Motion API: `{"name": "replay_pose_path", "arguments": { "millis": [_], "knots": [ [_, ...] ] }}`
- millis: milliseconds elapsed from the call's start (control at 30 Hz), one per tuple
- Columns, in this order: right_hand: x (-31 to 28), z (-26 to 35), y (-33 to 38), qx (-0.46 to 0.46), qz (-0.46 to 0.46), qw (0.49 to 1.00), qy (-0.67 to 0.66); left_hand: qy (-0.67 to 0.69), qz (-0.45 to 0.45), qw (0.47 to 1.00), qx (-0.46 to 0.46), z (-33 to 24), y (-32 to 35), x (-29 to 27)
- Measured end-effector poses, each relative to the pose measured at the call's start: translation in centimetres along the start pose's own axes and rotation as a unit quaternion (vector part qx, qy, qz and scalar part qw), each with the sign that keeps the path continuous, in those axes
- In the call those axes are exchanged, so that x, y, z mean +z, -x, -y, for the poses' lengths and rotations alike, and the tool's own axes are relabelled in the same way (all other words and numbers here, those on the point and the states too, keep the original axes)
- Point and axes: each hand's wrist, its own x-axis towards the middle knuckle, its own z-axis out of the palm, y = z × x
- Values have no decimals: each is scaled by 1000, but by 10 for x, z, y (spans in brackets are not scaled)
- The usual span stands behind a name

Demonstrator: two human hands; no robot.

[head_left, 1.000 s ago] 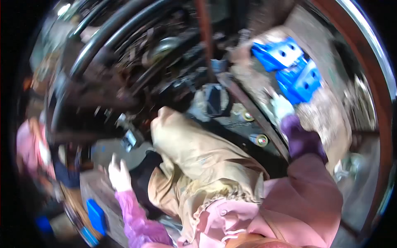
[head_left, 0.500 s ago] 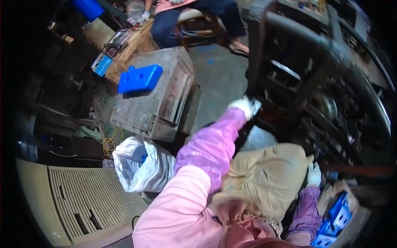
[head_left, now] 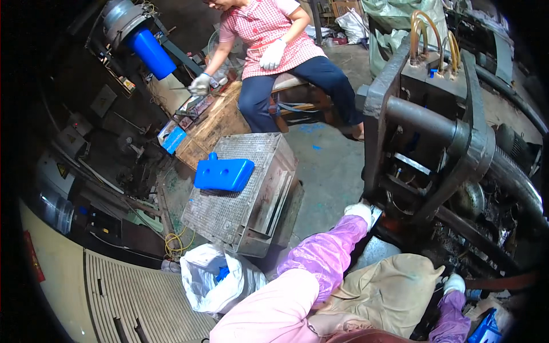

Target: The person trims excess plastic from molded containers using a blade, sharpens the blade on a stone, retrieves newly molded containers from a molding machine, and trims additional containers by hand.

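Observation:
My left hand, in a white glove with a purple sleeve cover, reaches to the lower edge of the dark machine frame. Its fingers look closed around a small pale, flat thing that I cannot make out. Down at the right, my white-gloved right hand is beside a reddish-brown bar; its fingers are too unclear to read. Between my arms lies a tan cloth. A flat blue plastic container with a short neck rests on a ridged grey block, left of my left hand.
The grey block stands on the floor. Nearer me are a white sack with blue pieces inside and a slatted beige panel. A co-worker in a checked apron sits beyond, at a wooden bench. Blue plastic lies lower right.
The view has tilted up, so things sit lower and more of the co-worker and machine shows. My left hand stays by the machine frame, and my right hand stays near the bar.

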Motion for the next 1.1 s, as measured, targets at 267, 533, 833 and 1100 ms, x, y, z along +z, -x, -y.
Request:
{"name": "replay_pose_path", "arguments": {
  "millis": [267,533,833,1100],
  "knots": [
    [-112,97,111,-407,-324,854,-8,-3,-12,1000,-15,-6,2,4],
    [-93,219,159,-468,-138,862,-137,-39,10,999,21,-2,-2,3],
    [-67,230,126,-468,-50,882,-33,-36,-25,999,-3,-3,-2,7],
    [-33,227,111,-480,-141,849,-169,-142,-39,986,74,4,-31,-1]
  ]
}}
